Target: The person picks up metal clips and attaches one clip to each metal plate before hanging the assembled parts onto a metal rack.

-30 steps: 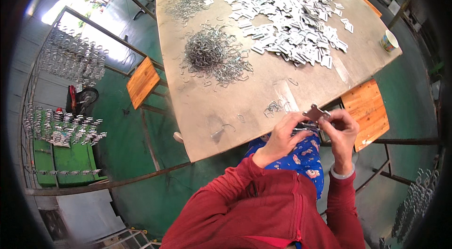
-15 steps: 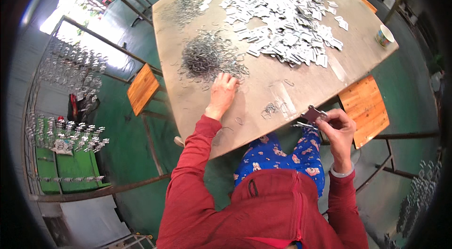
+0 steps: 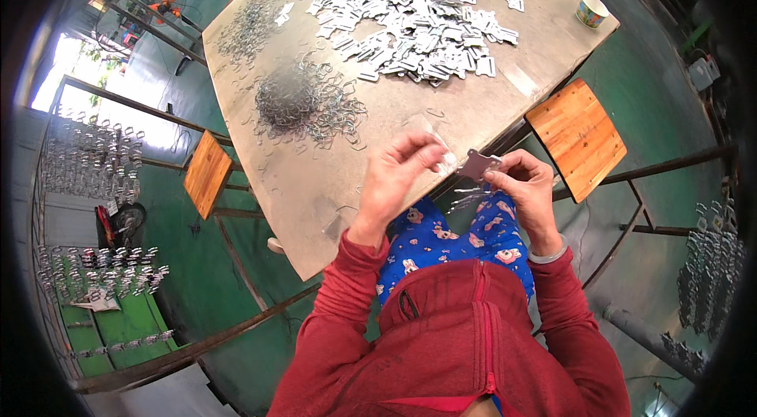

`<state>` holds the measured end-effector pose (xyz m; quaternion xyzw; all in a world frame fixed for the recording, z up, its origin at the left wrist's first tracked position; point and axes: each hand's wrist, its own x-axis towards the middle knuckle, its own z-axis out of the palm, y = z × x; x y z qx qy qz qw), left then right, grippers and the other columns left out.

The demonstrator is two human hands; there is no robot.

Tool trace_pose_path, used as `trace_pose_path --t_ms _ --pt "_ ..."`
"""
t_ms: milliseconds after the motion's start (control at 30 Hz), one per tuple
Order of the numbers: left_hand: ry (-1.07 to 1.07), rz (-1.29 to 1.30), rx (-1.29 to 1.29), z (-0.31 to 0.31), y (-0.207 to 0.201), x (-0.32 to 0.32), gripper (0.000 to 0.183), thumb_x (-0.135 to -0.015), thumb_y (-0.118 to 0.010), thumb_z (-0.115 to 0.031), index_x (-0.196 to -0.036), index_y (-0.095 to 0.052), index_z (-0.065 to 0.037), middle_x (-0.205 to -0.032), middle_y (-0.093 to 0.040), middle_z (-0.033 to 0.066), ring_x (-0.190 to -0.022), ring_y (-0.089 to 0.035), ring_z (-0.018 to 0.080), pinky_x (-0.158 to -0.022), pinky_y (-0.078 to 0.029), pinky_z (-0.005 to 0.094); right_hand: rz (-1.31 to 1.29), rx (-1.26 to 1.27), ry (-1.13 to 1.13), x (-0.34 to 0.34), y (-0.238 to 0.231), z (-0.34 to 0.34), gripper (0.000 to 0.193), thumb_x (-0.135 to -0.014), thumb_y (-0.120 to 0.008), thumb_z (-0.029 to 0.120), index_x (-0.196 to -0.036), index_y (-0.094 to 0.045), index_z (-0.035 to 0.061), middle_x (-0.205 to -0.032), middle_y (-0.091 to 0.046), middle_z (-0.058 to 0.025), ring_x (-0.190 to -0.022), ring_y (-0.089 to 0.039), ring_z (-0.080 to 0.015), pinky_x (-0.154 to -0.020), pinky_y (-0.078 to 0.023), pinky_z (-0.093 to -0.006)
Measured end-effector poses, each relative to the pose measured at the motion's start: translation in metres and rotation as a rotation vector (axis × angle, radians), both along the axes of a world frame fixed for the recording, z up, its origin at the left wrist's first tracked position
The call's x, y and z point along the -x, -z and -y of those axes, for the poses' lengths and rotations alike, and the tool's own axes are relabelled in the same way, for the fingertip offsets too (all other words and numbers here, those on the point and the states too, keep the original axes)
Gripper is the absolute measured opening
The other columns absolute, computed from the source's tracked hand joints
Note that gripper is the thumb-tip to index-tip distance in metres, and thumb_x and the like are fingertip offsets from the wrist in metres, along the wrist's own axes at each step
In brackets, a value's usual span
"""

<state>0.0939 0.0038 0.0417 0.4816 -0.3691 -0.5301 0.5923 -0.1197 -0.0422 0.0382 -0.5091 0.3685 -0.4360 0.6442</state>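
Observation:
My right hand (image 3: 527,186) pinches a flat, dark metal plate (image 3: 475,165) with small lugs at its corners, held just off the table's near edge. Below the plate hang some thin metal pieces (image 3: 469,198), above my lap. Close by on the left, my left hand (image 3: 394,179) is raised over the table edge, thumb and fingers drawn together toward the plate. Whatever sits between those fingertips is too small to make out. On the table (image 3: 276,180) lies a heap of bent wire loops (image 3: 296,105), beyond my left hand.
A wide pile of flat, pale metal plates (image 3: 410,14) covers the table's far part. Thinner scattered wire pieces (image 3: 248,30) lie at the far left. A paper cup (image 3: 591,10) stands near the right corner. Wooden stools (image 3: 579,137) flank the table, and metal parts hang on racks (image 3: 91,153).
My left hand has left the wire heap and come right and nearer, beside the plate. My right hand still holds the plate. The whole view has shifted, with the table now further left.

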Motion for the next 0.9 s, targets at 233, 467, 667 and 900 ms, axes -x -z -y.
trace_pose_path --t_ms 233,467,667,900 --pt "0.042 -0.05 0.09 0.004 -0.006 0.026 0.016 -0.085 -0.069 -0.011 -0.098 -0.065 -0.002 -0.094 -0.063 0.0019 -0.086 -0.058 0.0074 -0.077 -0.047 0.0208 0.008 -0.016 -0.004 -0.001 0.008 -0.005 0.013 -0.074 -0.073 -0.002 -0.081 -0.063 0.0012 -0.073 -0.063 -0.0009 -0.065 -0.056 -0.0056 -0.06 -0.044 -0.0194" --pt "-0.039 -0.084 0.043 0.001 -0.006 0.039 0.014 -0.088 -0.064 -0.009 -0.099 -0.062 0.0 -0.095 -0.064 0.0068 -0.091 -0.058 0.0101 -0.081 -0.048 0.0249 -0.087 0.098 0.038 -0.003 0.011 -0.005 0.011 -0.075 -0.072 -0.003 -0.084 -0.066 0.0 -0.075 -0.064 -0.0005 -0.066 -0.056 -0.0059 -0.06 -0.044 -0.0201" --pt "-0.083 0.052 0.14 -0.004 -0.001 0.057 0.009 -0.092 -0.057 -0.005 -0.099 -0.054 0.0 -0.1 -0.064 0.0121 -0.097 -0.06 0.0168 -0.088 -0.047 0.0305 -0.16 0.39 -0.043 0.007 0.018 0.015 0.013 -0.075 -0.068 -0.004 -0.088 -0.068 -0.0012 -0.076 -0.065 -0.0025 -0.066 -0.057 -0.0084 -0.06 -0.044 -0.0208" --pt "-0.034 0.135 0.262 -0.003 0.007 0.067 0.01 -0.089 -0.057 0.003 -0.098 -0.055 0.0 -0.097 -0.062 0.0109 -0.098 -0.06 0.0204 -0.087 -0.048 0.0336 -0.448 0.157 0.056 0.004 0.065 0.167 0.043 -0.088 -0.061 0.028 -0.12 -0.058 0.0 -0.084 -0.067 -0.0094 -0.066 -0.059 -0.0114 -0.052 -0.046 -0.0225"
